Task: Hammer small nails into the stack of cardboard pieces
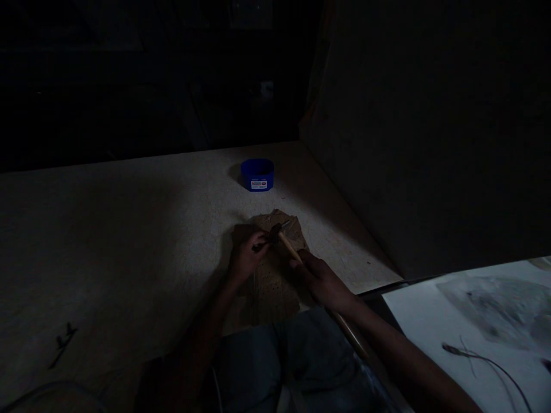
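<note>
My right hand [322, 278] is wrapped round the wooden handle of a hammer [290, 248]. The hammer's metal head lies over the far part of a worn brown slab [275, 289], whose material I cannot make out in the dim light. Beside the hammer head, the fingers of my left hand [248, 255] are pinched together. Whatever they hold, if anything, is too dark and small to name. Beyond the slab stands a blue plastic tub [258, 182] with a white label; shadow hides its inside.
The pale floor [185, 229] runs up to a tall dark panel [387, 143] on the right. Past that, a white sheet [413, 310] carries a clear plastic bag [508, 307] and a cable [482, 357]. At lower left lies a small dark object [63, 345].
</note>
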